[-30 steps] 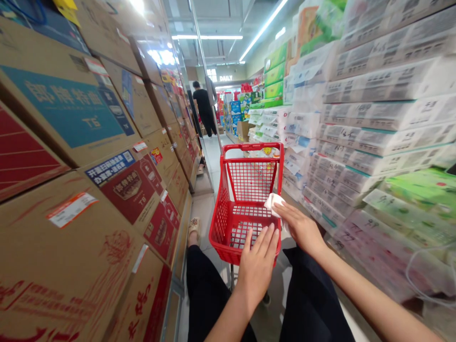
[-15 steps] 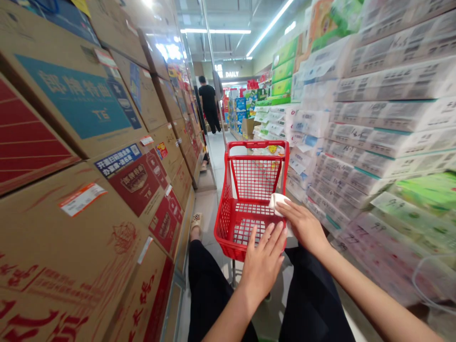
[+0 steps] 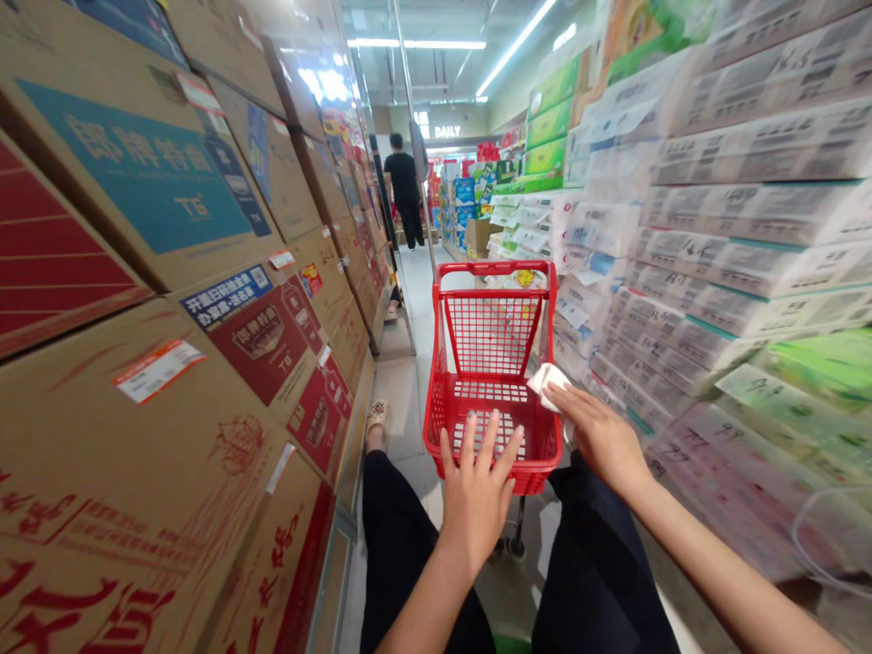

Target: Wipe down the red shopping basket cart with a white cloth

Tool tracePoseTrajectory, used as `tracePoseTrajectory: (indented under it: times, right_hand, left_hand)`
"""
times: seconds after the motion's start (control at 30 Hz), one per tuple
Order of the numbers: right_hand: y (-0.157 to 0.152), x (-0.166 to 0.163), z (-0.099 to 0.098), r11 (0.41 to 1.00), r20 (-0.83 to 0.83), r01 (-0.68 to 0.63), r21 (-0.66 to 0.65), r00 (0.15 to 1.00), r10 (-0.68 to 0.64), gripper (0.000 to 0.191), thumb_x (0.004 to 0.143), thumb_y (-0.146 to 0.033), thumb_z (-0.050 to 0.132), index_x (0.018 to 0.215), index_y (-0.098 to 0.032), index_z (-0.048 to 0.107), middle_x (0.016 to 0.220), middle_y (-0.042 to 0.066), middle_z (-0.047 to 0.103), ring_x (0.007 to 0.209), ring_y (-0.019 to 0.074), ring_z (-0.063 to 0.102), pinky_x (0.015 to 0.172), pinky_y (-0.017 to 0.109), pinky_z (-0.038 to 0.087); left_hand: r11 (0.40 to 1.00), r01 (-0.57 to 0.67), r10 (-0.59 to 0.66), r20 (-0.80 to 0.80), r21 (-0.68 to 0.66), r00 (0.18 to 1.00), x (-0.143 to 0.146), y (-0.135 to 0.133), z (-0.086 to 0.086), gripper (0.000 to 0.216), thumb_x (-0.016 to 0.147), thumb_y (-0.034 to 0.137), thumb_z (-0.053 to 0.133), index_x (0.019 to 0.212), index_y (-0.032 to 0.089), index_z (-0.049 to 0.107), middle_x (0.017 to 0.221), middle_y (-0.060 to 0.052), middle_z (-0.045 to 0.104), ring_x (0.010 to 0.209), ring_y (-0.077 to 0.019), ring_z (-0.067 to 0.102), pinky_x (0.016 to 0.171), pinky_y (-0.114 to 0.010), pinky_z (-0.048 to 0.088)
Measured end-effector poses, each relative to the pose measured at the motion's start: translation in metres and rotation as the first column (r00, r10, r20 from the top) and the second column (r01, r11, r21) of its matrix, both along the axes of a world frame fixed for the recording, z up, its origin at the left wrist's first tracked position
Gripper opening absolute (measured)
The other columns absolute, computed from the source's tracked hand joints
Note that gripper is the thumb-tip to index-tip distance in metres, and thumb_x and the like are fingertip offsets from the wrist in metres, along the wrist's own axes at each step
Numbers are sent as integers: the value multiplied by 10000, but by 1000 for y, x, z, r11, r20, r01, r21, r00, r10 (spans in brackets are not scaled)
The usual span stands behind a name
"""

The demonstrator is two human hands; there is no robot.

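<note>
A red plastic shopping cart [image 3: 496, 477] stands between my legs, its basket of open mesh facing me and its raised handle at the far end. My right hand [image 3: 599, 434] presses a white wipe [image 3: 550, 386] against the right side of the basket; whether it is paper or cloth I cannot tell. Over the near rim reaches my left hand [image 3: 479, 495], fingers spread and holding nothing. Its fingertips overlap the basket floor in view; contact with the rim cannot be made out.
Stacked cardboard cartons [image 3: 259, 336] wall the left side. Piled packs of tissue [image 3: 736, 218] line the right, close to my right arm. Down the aisle a person in black [image 3: 405, 191] stands beside a mirror-like panel. My foot in a clog [image 3: 378, 418] rests left of the cart.
My left hand has shifted left with its fingers spread wider. The right hand and wipe have moved slightly right along the basket's side. The cart has turned a little and shifted right.
</note>
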State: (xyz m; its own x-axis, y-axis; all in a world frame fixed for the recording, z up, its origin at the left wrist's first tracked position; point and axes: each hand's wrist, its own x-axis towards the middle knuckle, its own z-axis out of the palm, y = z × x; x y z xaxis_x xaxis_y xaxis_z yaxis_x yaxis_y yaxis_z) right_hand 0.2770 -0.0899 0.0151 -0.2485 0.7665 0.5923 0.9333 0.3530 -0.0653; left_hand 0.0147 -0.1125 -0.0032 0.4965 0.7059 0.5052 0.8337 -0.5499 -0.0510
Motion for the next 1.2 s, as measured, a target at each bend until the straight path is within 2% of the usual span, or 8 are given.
tracePoseTrajectory:
  times: [0.23, 0.33, 0.5, 0.6, 0.7, 0.8, 0.97, 1.2]
  right_hand:
    - [-71, -26, -2, 995, 171, -87, -51, 981, 95, 681, 948, -73, 508, 1589, -280, 408, 1567, 0, 526, 1431, 282, 496, 1086, 462, 539]
    - [-66, -12, 4, 990, 106, -119, -79, 986, 127, 672, 937, -94, 538, 1572, -289, 436, 1523, 2, 581, 1345, 261, 561, 1075, 436, 548]
    - [-48, -6, 0, 998, -29, -40, -46, 999, 38, 651, 931, -105, 527, 1552, -289, 467, 1527, 22, 576, 1319, 274, 557, 1108, 497, 516]
    - [-55, -24, -13, 999, -26, -8, -32, 1000, 7, 696, 933, -84, 486, 1590, -300, 404, 1574, 29, 522, 1417, 288, 485, 1143, 552, 467]
    - [-65, -40, -22, 996, -25, -85, -35, 996, 84, 719, 954, -96, 471, 1632, -270, 309, 1624, 56, 453, 1540, 290, 332, 1214, 583, 380]
    - [-67, -36, -23, 987, -63, -147, -58, 988, 144, 739, 964, -59, 419, 1652, -263, 243, 1659, 62, 393, 1568, 253, 270, 1244, 520, 369]
    - [-61, -15, -21, 997, -115, -45, -57, 993, 38, 749, 973, -51, 380, 1661, -287, 199, 1665, 65, 374, 1553, 241, 301, 1221, 491, 416]
    - [-51, -65, -24, 992, -52, -126, 7, 991, 126, 784, 962, -39, 422, 1664, -270, 162, 1610, 112, 456, 1496, 258, 413, 1226, 532, 400]
  left_hand:
    - [1000, -19, 19, -8, -11, 1000, 10, 2, -2, 827, 959, 501, 628, 1648, 395, 183, 1731, -39, 188, 1538, -381, 301, 1236, -732, 113]
    - [1000, -8, 8, -17, 5, 1000, 14, 0, -1, 849, 955, 491, 632, 1653, 379, 162, 1727, -45, 202, 1539, -369, 305, 1251, -711, 80]
    - [999, 15, -13, -41, 35, 999, 27, -2, 0, 862, 967, 467, 604, 1666, 312, 124, 1725, -71, 203, 1593, -311, 189, 1275, -662, 68]
    - [999, 11, -9, -54, 34, 999, 36, -1, -1, 888, 961, 422, 607, 1671, 255, 99, 1731, -85, 169, 1612, -280, 107, 1287, -637, 68]
    - [1000, -1, 3, -51, 30, 999, 40, 0, -2, 895, 958, 368, 597, 1671, 205, 82, 1731, -87, 158, 1618, -268, 65, 1296, -618, 80]
    - [998, 62, -62, -28, 9, 998, 29, 5, 0, 854, 978, 376, 562, 1670, 179, 102, 1725, -83, 191, 1612, -253, 122, 1306, -552, 163]
    - [998, 63, -61, 79, -22, 995, -4, 19, 4, 735, 989, 284, 558, 1651, 239, 241, 1727, -89, 197, 1584, -292, 239, 1273, -532, 282]
    - [991, 102, -95, 88, -84, 992, -1, 22, 6, 797, 930, 304, 633, 1641, 267, 275, 1717, -61, 243, 1582, -313, 239, 1279, -565, 262]
